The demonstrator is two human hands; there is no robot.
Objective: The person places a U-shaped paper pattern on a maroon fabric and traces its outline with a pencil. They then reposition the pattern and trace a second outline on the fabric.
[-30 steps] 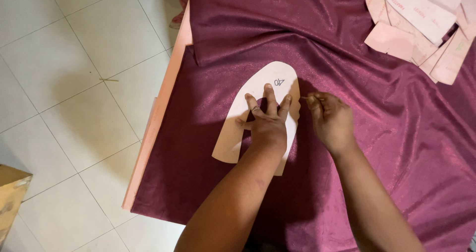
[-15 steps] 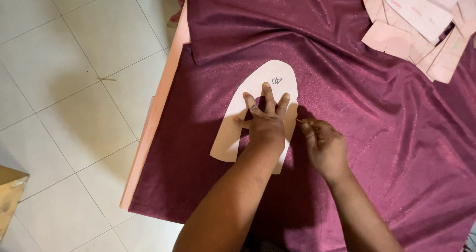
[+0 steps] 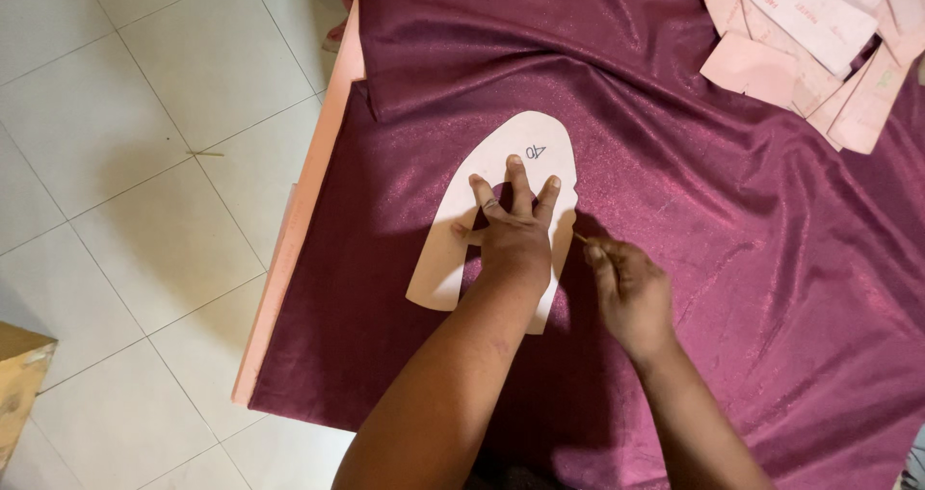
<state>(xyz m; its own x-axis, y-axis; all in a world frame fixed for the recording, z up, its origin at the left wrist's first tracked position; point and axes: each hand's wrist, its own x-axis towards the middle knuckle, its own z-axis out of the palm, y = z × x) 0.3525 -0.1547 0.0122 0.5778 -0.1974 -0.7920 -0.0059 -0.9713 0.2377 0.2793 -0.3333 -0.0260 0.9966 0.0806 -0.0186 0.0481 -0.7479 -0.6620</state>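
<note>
1. Head view, hands: the left hand [image 3: 515, 235] lies flat at the centre of the frame, fingers [image 3: 518, 177] spread wide and pressed down on the pale, arch-shaped card pattern piece [image 3: 453, 259]; it grips nothing, only pins the card.
2. The right hand [image 3: 631, 292], just right of centre, has its fingers closed around a thin, light-coloured marking stick [image 3: 579, 238], whose tip meets the card's right edge.
3. Change: half a second ago this hand sat a little higher along that edge; it is now lower, so the line being traced appears to run down the right side.
4. The card rests on shiny, wrinkled maroon satin cloth [image 3: 732, 259] covering the pink-edged surface [image 3: 299, 230].
5. Upper right: a loose stack of pink card pattern pieces [image 3: 809, 37].
6. Left: white glazed floor tiles [image 3: 116, 162].
</note>
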